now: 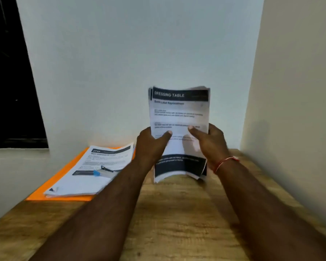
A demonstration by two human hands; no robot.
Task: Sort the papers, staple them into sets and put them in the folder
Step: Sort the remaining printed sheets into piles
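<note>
near the wall [139,53], papers [179,112] upright, heading [169,95] uppermost

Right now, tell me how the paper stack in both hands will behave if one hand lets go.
Probably floppy: the paper stack bows along its lower edge, so it would likely sag. Likely light: the left hand and right hand pinch it with thumbs in front. Sheet edges sit uneven at the top, so sheets may slide apart.
</note>
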